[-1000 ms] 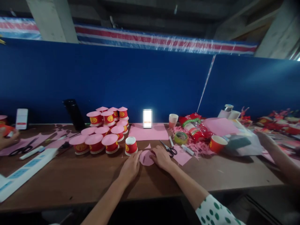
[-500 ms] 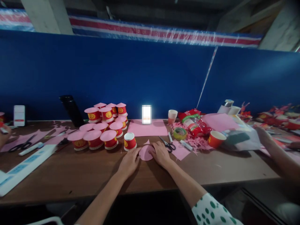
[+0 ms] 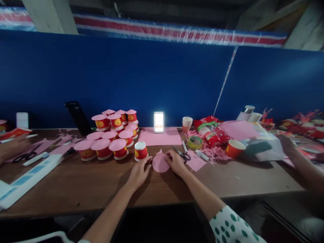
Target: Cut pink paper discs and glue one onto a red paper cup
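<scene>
Pink disc is held at its right edge by the right hand's bent fingers, the left hand half-curled just beside; being presumably light, creasable paper, it is best taken by the rim.

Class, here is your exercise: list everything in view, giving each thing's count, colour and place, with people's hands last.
Paper disc: one, pink, between hands
Upturned cup: one, red-white, left of disc
Disc-topped cups: about a dozen, red-pink, left
Sheet: one, pink, behind disc
Scissors: two pairs, dark, right and far left
Tape roll: one, yellow-green, right
Packet: one, red-green, right
Open cup: one, red, right
Bottle: one, black, left
Phones: two, white-looking, centre and far left
Scraps, distant clutter: uncountable
Others' hands: two, far sides
Left hand: one, left of disc
Right hand: one, at disc's right edge
</scene>
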A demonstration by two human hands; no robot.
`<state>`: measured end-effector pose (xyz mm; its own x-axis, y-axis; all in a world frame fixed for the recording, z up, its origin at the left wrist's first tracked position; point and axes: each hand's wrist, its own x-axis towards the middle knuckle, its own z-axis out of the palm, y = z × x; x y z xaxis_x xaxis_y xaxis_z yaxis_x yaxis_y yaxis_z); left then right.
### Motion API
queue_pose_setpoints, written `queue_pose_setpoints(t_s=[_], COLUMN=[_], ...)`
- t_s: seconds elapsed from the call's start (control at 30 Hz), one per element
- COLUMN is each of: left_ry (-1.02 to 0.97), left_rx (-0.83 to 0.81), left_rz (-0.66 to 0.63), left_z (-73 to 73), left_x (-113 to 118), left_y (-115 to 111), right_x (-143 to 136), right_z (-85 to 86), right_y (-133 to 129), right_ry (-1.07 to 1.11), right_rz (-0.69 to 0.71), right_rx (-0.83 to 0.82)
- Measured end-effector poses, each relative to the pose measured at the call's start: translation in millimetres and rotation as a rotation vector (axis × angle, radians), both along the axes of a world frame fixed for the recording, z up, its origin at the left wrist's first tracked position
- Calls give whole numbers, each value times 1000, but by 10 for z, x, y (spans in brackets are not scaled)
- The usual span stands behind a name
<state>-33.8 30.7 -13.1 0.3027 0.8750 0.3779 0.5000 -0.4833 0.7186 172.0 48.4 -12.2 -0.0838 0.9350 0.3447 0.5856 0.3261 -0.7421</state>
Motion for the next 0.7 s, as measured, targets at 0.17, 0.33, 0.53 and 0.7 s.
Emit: queue_pose_setpoints(t_s=[0.17,0.33,0.53,0.7], left_ry=[-47,-104,-334,-426], left_rx=[-10,-152,-427,-595], left_rz=[-31,-29,-58,-70], left_z=[14,126,295,314], left_x=[-11,2,201,403], left_y=[9,46,139,241], right_x=[23,45,62,70], right_z=[18,-7,-33,-43], right_y=[48,90,122,160], right_ry=[269,423,546,574], right_rz=[53,55,61,18], right_rx=[-50,-97,-115,-76])
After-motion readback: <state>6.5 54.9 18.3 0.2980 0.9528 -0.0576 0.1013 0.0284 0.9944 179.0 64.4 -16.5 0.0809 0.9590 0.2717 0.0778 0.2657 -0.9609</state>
